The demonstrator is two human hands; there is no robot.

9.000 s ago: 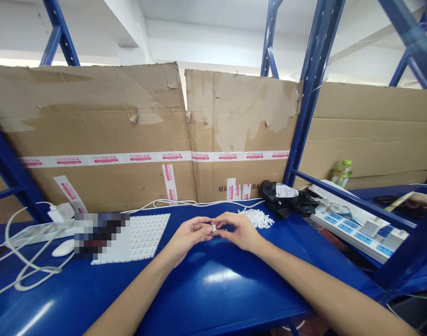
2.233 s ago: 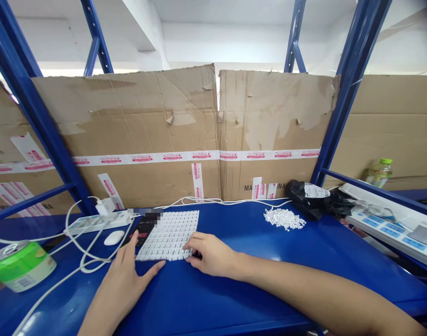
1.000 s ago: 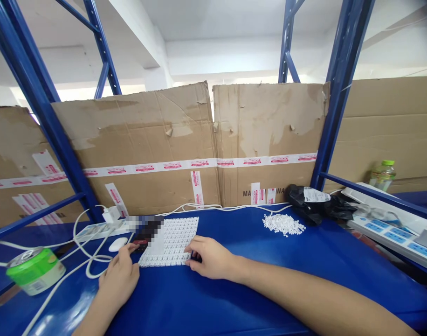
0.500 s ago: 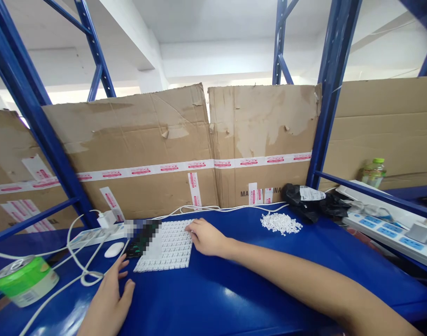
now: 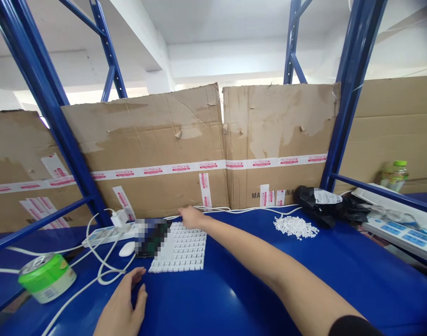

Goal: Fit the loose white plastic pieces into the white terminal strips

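A flat grid of small white pieces (image 5: 185, 254) lies on the blue tabletop. My right hand (image 5: 192, 218) reaches over its far edge, fingers drawn together and pointing down; whatever they may hold is hidden. Nearer to me, my left hand (image 5: 124, 303) rests low by the grid's near left corner, thumb and fingers apart and nothing in them. A dark device (image 5: 157, 247), partly pixelated, lies along the grid's left side. To the right sits a loose pile of small white pieces (image 5: 295, 227).
On the left are a green can (image 5: 47, 277), a white mouse (image 5: 127, 249), looping white cables (image 5: 103, 266) and a power strip (image 5: 108, 234). A black plastic bag (image 5: 314, 205) lies at the back right. Cardboard sheets (image 5: 157, 140) and blue posts (image 5: 349, 102) stand behind.
My right hand has moved from the grid's right side to its far edge, farther away from me. My left hand stays low and open. The whole view has shifted slightly.
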